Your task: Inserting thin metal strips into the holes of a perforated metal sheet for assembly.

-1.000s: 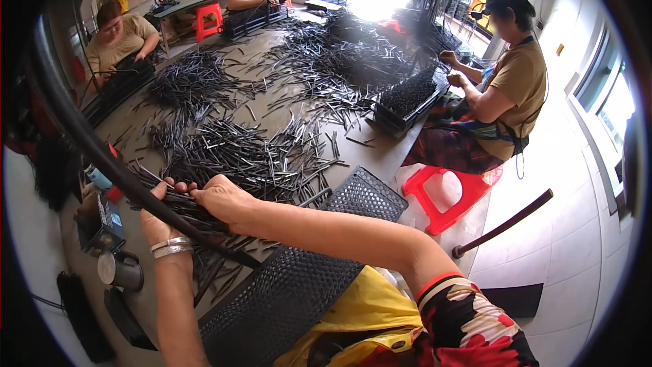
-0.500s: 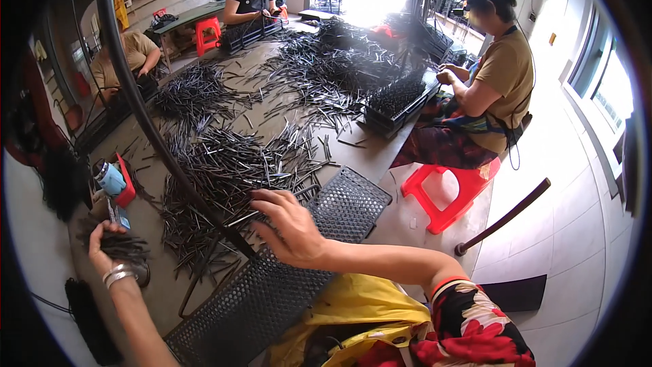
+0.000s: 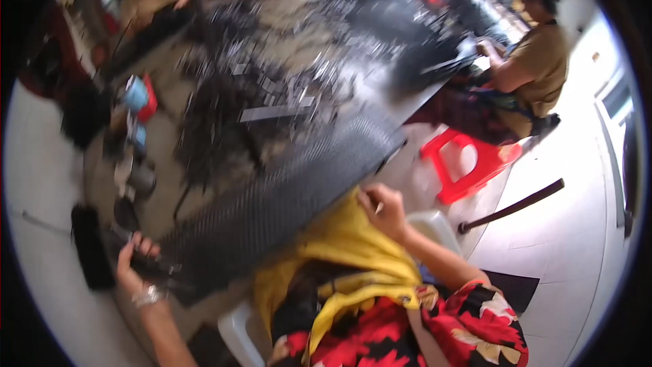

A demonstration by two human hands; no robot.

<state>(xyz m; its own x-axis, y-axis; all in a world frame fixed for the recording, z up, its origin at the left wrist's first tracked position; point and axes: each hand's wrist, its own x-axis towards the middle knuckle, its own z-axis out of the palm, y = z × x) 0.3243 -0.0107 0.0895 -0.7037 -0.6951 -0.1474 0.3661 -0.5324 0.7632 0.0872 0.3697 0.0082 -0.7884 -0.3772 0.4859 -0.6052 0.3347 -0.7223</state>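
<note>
My left hand [image 3: 129,258] is closed around a bundle of short dark strips [image 3: 157,266], at the near left end of a long black perforated rack [image 3: 265,214]. The rack lies slantwise along the near side of the table, its surface dotted with rows of small holes. My right hand [image 3: 382,209] hovers over the yellow apron [image 3: 346,231] on my lap, just off the rack's near edge. Its fingers are curled together; anything between them is too blurred to make out.
Loose dark strips [image 3: 272,95] are heaped across the table. A metal cup [image 3: 140,175] and a blue container [image 3: 136,95] stand at the left. A dark pole [image 3: 204,20] rises from the table. A co-worker [image 3: 543,61] sits on a red stool [image 3: 468,163] at the right.
My right hand has moved from above the strips and rack back toward my lap, its fingers now curled. My left hand, still with its bundle, has come closer to the rack's near end. The view has shifted.
</note>
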